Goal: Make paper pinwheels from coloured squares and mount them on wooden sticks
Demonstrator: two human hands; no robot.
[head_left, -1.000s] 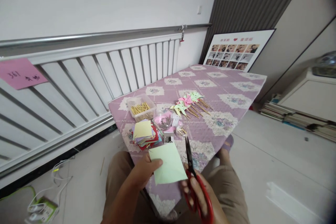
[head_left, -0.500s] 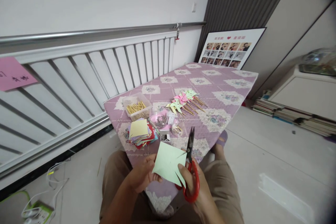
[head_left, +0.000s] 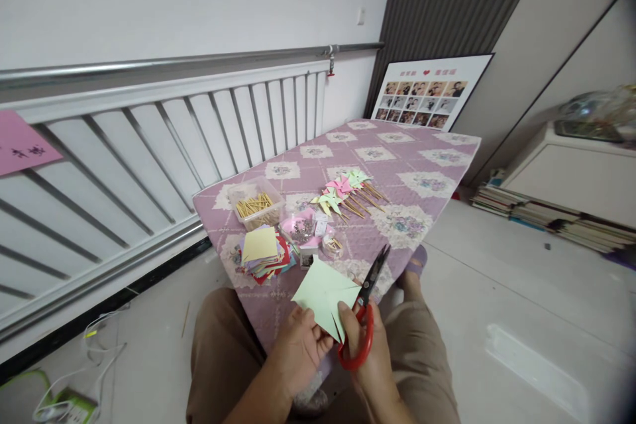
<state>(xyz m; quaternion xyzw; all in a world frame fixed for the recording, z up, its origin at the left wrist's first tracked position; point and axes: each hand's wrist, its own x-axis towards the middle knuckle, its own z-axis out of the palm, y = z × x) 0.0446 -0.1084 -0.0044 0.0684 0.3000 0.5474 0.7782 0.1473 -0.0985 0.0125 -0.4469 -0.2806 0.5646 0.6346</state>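
Note:
A pale green paper square [head_left: 322,297] with slits cut in from its edges is held above the near end of the table. My left hand [head_left: 301,348] pinches its lower left edge, fingers beneath and thumb on top. My right hand [head_left: 370,351] is closed round the red handles of a pair of scissors [head_left: 370,285], its thumb also resting on the paper's right side. The dark blades point up and away to the right, clear of the paper. Just beyond the paper lies a stack of coloured paper squares [head_left: 260,245], a yellow one on top.
A plastic box of sticks [head_left: 254,205] stands at the table's left edge. Beside it are a pink dish of pins [head_left: 300,228] and a small round tub [head_left: 332,245]. Finished paper pinwheels [head_left: 342,187] lie further back. A white radiator [head_left: 238,126] runs along the left.
The green paper has turned in my hands. My left hand has moved right and down along its edge. The scissors have tilted further to the right.

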